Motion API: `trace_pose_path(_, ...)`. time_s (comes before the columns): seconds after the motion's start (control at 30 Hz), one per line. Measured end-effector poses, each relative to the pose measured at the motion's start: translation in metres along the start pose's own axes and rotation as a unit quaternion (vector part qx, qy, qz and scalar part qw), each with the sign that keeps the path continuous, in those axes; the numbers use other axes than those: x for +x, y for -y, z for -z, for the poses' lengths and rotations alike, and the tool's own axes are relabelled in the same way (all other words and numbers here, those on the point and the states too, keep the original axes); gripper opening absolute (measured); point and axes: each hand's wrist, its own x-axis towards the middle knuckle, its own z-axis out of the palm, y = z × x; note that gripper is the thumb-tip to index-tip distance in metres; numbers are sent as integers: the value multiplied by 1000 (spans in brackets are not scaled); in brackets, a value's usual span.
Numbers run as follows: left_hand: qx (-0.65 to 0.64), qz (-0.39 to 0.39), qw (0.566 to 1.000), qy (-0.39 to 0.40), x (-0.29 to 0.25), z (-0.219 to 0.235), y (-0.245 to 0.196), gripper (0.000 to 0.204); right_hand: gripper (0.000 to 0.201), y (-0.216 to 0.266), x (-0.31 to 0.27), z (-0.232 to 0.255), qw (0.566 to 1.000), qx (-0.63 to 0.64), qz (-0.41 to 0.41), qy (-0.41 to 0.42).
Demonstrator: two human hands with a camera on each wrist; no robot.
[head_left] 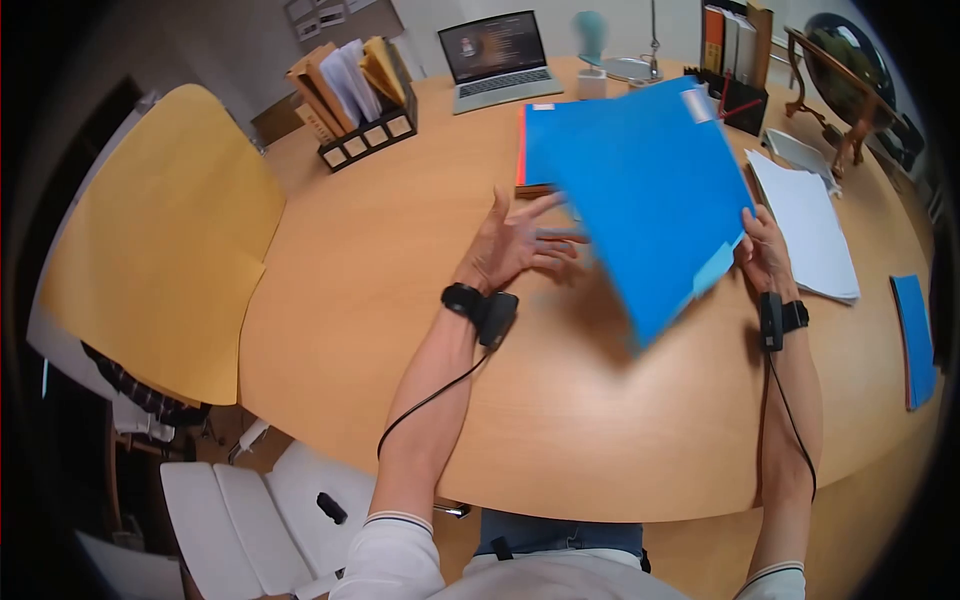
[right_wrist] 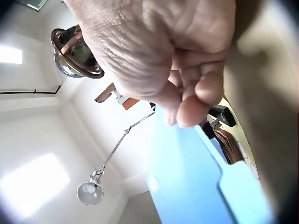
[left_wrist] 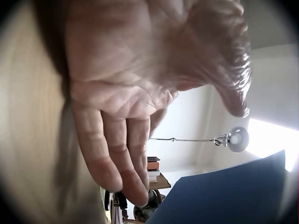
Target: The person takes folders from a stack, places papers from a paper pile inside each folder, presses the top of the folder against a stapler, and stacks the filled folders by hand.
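Note:
A large blue folder (head_left: 645,190) is held tilted above the round wooden table (head_left: 400,330). My right hand (head_left: 765,255) pinches its right edge between thumb and fingers; the right wrist view shows the blue folder (right_wrist: 187,186) under the fingertips (right_wrist: 191,112). My left hand (head_left: 515,240) hovers just left of the folder with fingers spread and holds nothing. In the left wrist view the left hand (left_wrist: 121,154) has straight fingers, and the blue folder (left_wrist: 224,196) lies beyond it.
Another blue folder over an orange one (head_left: 535,150) lies behind. White papers (head_left: 810,225) and a small blue folder (head_left: 915,340) lie to the right. A laptop (head_left: 497,60), file racks (head_left: 355,95), a globe (head_left: 845,65) and a yellow chair (head_left: 160,240) surround the table.

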Motion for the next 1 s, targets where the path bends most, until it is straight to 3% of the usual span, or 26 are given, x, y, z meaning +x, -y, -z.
trace_pose_path(0.03, -28, 55, 995, 84, -2, 2, -4, 131, 15, -1, 1, -2, 999, 32, 20, -23)
trace_pose_path(0.07, -17, 56, 994, 96, 0, -1, -1, 132, 15, -2, 3, -3, 999, 30, 19, -18)
trace_pose_path(0.13, -7, 56, 993, 108, 7, -14, 11, 134, 12, -3, 5, -4, 995, 25, 39, -92)
trace_pose_path(0.23, 38, 56, 987, 142, 14, -40, 24, 125, 13, -1, -1, -13, 995, -38, 40, -86)
trace_pose_path(0.3, 113, 69, 980, 151, 17, -55, 24, 105, 11, 0, -2, -16, 995, -58, 37, -69)
trace_pose_path(0.33, 77, 69, 989, 105, 15, -66, 23, 81, 10, 1, -3, -16, 995, -77, 36, -52)
trace_pose_path(0.43, 79, 120, 988, 60, 17, -62, 19, 71, 12, 1, -3, -17, 997, -55, 35, -46)
trace_pose_path(0.47, 90, 98, 991, -6, 16, -63, 21, 65, 31, 4, -6, -27, 996, -57, 31, -69)
trace_pose_path(0.5, 90, 100, 991, -2, 18, -63, 21, 65, 31, 7, -10, -36, 995, -58, 33, -73)
trace_pose_path(0.6, 42, -50, 984, -165, 19, -52, 12, 62, 59, 8, -14, -35, 996, -45, 18, -74)
trace_pose_path(0.7, 10, -166, 949, -266, 17, -13, -5, 57, 56, 7, -8, -22, 997, -45, -11, -66)
trace_pose_path(0.77, 20, -175, 934, -312, 6, 21, -13, 51, 56, 6, -8, -20, 997, -42, -3, -66)
trace_pose_path(0.9, -103, -133, 914, -370, -9, 81, -9, 49, 51, 7, -9, -23, 997, -50, -7, -61)
trace_pose_path(1.0, -171, -119, 887, -412, -7, 77, -11, 49, 45, 6, -9, -24, 998, -44, -6, -52)
